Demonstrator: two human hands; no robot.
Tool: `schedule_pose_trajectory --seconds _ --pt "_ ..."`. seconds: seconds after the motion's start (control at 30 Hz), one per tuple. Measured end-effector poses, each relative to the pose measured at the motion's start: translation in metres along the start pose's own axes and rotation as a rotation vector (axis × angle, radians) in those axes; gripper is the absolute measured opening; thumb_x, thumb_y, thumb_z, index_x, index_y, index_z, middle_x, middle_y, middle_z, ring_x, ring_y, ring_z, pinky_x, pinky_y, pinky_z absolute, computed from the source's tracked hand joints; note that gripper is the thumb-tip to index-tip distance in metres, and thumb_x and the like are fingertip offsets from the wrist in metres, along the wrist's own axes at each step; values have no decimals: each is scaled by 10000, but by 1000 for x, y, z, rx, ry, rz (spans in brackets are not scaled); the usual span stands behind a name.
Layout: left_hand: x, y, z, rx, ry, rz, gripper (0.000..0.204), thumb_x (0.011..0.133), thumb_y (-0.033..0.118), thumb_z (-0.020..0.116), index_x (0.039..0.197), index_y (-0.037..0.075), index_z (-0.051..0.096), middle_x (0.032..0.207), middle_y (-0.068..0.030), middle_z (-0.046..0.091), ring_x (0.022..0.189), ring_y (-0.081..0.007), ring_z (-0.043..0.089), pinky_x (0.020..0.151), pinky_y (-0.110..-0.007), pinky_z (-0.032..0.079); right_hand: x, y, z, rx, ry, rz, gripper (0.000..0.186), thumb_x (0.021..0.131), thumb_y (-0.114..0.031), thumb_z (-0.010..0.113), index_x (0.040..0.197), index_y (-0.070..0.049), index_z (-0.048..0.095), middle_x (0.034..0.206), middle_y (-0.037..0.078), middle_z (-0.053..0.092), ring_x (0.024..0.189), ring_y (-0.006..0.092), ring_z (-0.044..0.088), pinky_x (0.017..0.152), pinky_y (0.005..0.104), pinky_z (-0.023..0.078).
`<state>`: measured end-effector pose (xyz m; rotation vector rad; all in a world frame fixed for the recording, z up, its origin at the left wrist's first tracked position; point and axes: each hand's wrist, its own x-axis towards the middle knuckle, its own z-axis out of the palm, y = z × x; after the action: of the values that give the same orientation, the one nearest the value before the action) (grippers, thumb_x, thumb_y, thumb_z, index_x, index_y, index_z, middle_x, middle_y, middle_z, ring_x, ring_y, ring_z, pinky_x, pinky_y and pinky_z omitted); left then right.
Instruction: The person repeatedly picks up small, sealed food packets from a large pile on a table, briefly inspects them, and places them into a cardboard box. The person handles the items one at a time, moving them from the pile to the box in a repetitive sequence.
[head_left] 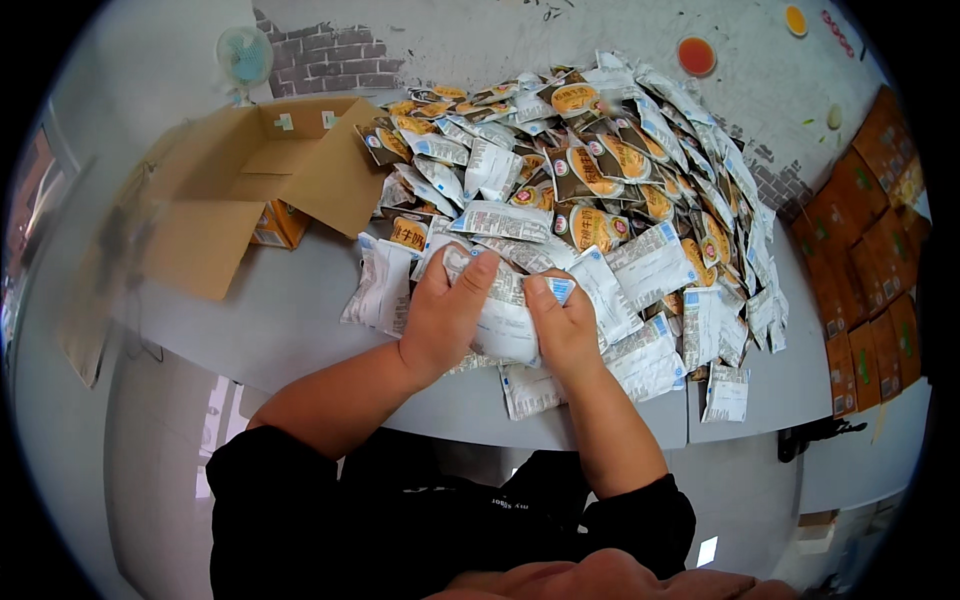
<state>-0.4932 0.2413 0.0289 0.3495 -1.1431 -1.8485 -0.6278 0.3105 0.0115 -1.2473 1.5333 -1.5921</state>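
Between my two hands is a white printed packet [505, 325], held with its back side up above the near part of the table. My left hand [448, 310] grips its left side, thumb pressed on top. On the right side my right hand [563, 325] pinches it the same way; the fingers beneath are hidden. A large heap of similar sealed packets [600, 165] spreads just beyond my hands, some showing brown and yellow fronts, others white backs. Loose packets lie close by, one white packet [380, 285] left of my left hand and another [645, 355] right of my right wrist.
An open cardboard box [225, 200] stands on the grey table [290, 335] at the left, a small orange carton [280, 225] by its flap. Stacked orange-brown boxes [865, 260] line the far right. A fan [244, 58] sits behind the open box.
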Motion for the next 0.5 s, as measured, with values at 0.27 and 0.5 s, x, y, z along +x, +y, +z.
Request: schedule_pose_trajectory --seconds 0.27,0.5 --pt "-3 -14 -14 410 -25 348 178 957 221 525 937 44 519 859 -21 585 736 -54 518 649 -251 464 8 2 -3 331 14 182 398 967 -380 445 956 -6 579 802 49 594 703 105 550 660 253 459" --pt "20 -1 -18 -193 63 78 247 974 299 484 1069 72 505 948 -39 609 819 -101 591 726 -258 497 2 -15 1 178 -286 219 331 865 -288 651 1048 -21 584 810 36 596 605 86 559 492 218 458"
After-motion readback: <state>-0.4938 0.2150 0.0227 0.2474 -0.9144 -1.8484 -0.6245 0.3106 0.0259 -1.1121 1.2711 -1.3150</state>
